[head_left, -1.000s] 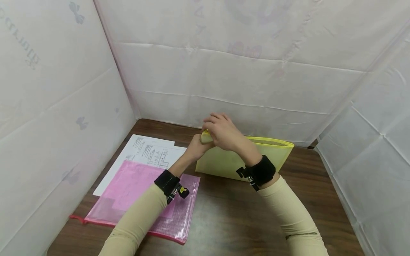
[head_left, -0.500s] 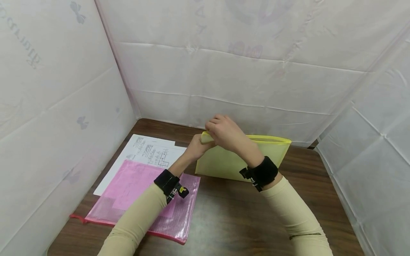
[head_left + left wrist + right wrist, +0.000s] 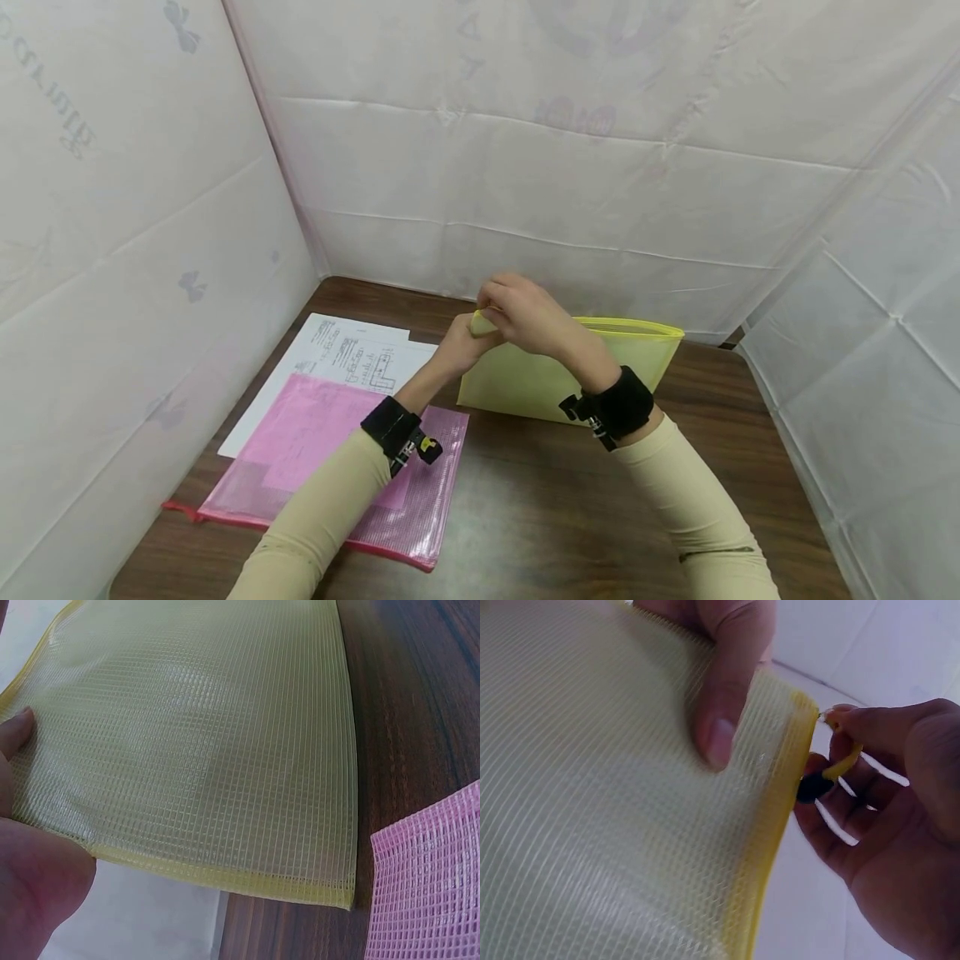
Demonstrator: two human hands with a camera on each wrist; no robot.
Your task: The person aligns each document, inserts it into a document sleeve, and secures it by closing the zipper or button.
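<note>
Left hand gripping yellow pouch corner, right hand pinching zipper pull

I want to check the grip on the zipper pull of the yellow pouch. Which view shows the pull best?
The right wrist view: the zipper pull sits at the yellow pouch corner, pinched by the right hand. The head view hides it under the hands; the left wrist view shows only mesh.

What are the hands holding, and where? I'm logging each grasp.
Both hold the yellow mesh pouch upright: the left hand grips its top corner, and the right hand pinches the zipper pull there.
</note>
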